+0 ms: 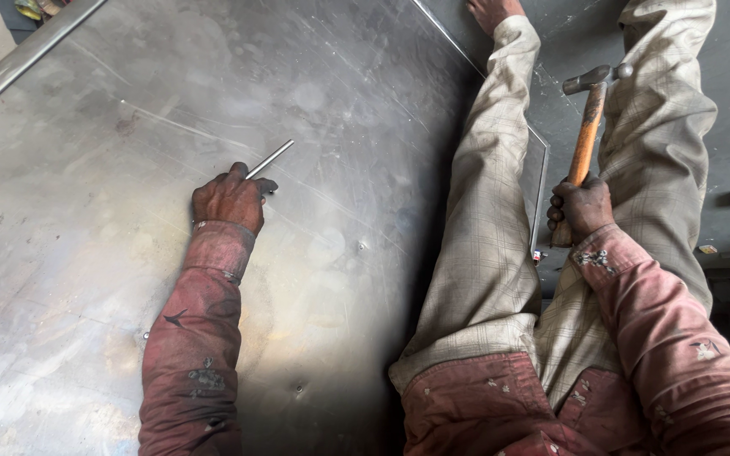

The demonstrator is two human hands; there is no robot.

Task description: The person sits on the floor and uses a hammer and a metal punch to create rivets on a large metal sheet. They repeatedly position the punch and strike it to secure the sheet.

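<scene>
Our left hand point(228, 199) rests near the middle of the steel sheet point(111, 169), fingers clamped on a thin metal rod point(270, 159) that slants up and right, its lower end at the sheet. Our right hand point(583, 208), off the sheet's right edge above our legs point(500, 211), grips a wooden-handled hammer point(586, 127), head up.

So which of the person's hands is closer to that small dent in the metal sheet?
Left. The left hand, holding a thin metal rod, rests on the sheet left of the dent. The right hand grips a hammer beyond the legs.
</scene>
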